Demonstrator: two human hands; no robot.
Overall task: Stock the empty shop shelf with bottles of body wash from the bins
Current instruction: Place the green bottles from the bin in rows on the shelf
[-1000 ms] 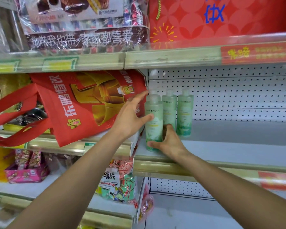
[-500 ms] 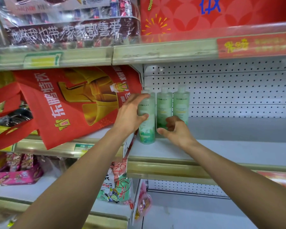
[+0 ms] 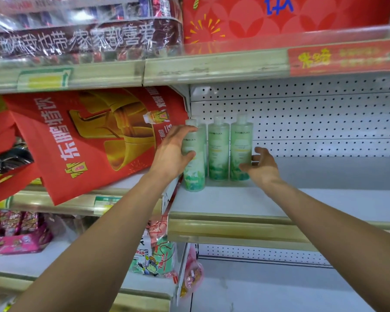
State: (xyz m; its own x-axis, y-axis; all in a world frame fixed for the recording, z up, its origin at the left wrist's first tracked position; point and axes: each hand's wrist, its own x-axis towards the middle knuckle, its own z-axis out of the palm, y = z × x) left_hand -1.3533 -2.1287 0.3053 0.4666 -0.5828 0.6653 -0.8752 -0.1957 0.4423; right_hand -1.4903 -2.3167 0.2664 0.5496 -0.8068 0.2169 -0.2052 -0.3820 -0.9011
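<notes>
Several pale green body wash bottles stand upright at the left end of the white shelf (image 3: 245,203). My left hand (image 3: 172,154) is wrapped around the front-left bottle (image 3: 194,174), which stands on the shelf ahead of the others. Another bottle (image 3: 202,131) is half hidden behind it. The middle bottle (image 3: 218,152) and the right bottle (image 3: 240,147) stand side by side further back. My right hand (image 3: 262,166) is cupped at the right bottle's lower right side, fingers apart, with the thumb against its front.
A red tote bag (image 3: 88,140) lies on the neighbouring shelf, right against my left hand. The upper shelf edge (image 3: 212,66) hangs just above the bottle caps. The white shelf runs bare to the right, before a pegboard back wall (image 3: 324,118). Snack packets (image 3: 153,257) hang below.
My right hand has moved from in front of the middle bottle to the right bottle's side and spread its fingers. My left hand stays on the front-left bottle.
</notes>
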